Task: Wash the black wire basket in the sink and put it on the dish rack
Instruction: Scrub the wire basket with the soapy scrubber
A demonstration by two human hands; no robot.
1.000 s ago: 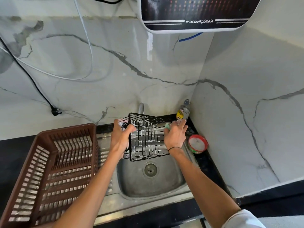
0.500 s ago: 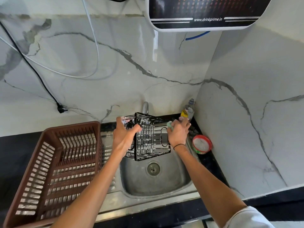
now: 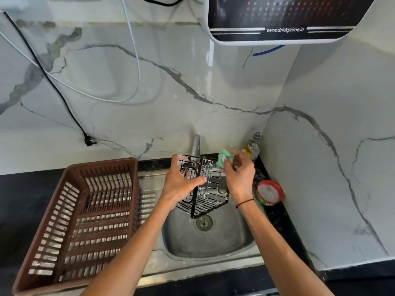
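Observation:
The black wire basket hangs tilted on edge over the steel sink, soapy foam on its wires. My left hand grips its left side, thumb across the frame. My right hand holds a green sponge at the basket's upper right edge. The brown plastic dish rack stands empty on the drainboard to the left of the sink.
A tap rises behind the basket. A dish-soap bottle stands in the back right corner, and a round red-rimmed tub sits on the black counter to the right of the sink. A black plug dangles against the marble wall.
The basket has been turned in my left hand, so a narrower side and one corner now face me. My right hand has lifted the sponge to the basket's top right edge.

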